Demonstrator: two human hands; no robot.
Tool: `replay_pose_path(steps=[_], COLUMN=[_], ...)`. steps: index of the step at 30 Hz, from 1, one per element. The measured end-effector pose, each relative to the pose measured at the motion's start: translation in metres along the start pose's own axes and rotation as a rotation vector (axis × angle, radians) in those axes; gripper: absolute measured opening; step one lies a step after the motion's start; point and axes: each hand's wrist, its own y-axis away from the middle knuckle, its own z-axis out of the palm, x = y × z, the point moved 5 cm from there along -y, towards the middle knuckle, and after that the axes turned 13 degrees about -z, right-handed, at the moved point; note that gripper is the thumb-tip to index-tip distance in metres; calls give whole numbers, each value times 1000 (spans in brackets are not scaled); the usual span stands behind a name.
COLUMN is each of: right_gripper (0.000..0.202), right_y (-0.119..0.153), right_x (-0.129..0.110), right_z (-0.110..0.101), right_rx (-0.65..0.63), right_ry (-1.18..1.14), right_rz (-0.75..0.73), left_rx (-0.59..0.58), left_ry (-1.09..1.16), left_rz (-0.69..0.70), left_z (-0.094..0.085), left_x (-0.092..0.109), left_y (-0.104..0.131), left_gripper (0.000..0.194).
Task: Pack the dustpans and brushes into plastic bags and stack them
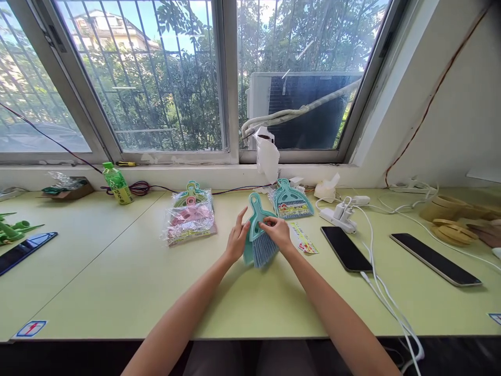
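Note:
A teal hand brush (264, 249) with pale blue bristles lies against a matching teal dustpan (248, 255), both held tilted above the table. My left hand (237, 237) grips the dustpan's left edge, its index finger raised. My right hand (277, 232) pinches the brush near its top, fingertips pressed together at the middle of the set. Just right of my right hand, a printed card label (303, 238) lies flat. Behind it rests another teal dustpan-and-brush set (291, 197) with its label on. To the left sit pink and green sets in clear plastic (191, 215).
On the right are a black phone (346, 248), a power strip (338, 218) with white cables, and a second phone (434, 259). A green bottle (118, 184) and a small cardboard box (68, 190) stand back left. A white plastic bag (267, 156) hangs at the sill.

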Motion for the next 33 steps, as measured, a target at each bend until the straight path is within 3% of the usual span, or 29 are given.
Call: replay_pose_path(steps=[2, 4, 7, 9, 12, 14, 17, 19, 21, 24, 27, 33], right_gripper=[33, 36, 35, 32, 35, 36, 31, 27, 26, 26, 28, 43], right_y=[1, 2, -1, -9, -21, -26, -24, -20, -14, -8, -7, -7], right_x=[-2, -7, -14, -12, 2, 12, 21, 27, 34, 41, 46, 51], right_z=[0, -2, -14, -29, -58, -71, -72, -62, -49, -34, -28, -23], right_rx=[-15, -11, 40, 91, 197, 181, 15, -155, -315, -435, -424, -367], right_ry=[-133, -390, -859, -956, -688, -282, 407, 718, 868, 917, 914, 889], right_rz=[14, 23, 10, -16, -91, -116, -95, -43, 29, 72, 68, 53], left_rx=[2, 91, 392, 532, 555, 480, 129, -136, -228, -115, -11, 63], left_ry=[0, 18, 83, 129, 120, 74, -67, -200, -350, -566, -647, -349], left_rz=[-12, -28, -168, -230, -274, -309, -340, -311, -236, -120, -70, -209], left_z=[-2, -14, -55, -83, -104, -98, -65, -42, -34, -40, -49, -59], left_x=[-4, -11, -30, -40, -48, -53, -62, -67, -68, -64, -61, -71], left_y=[-4, -14, -34, -44, -54, -57, -58, -54, -50, -48, -50, -55], left_gripper=[58, 54, 48, 48, 47, 45, 43, 44, 43, 36, 35, 45])
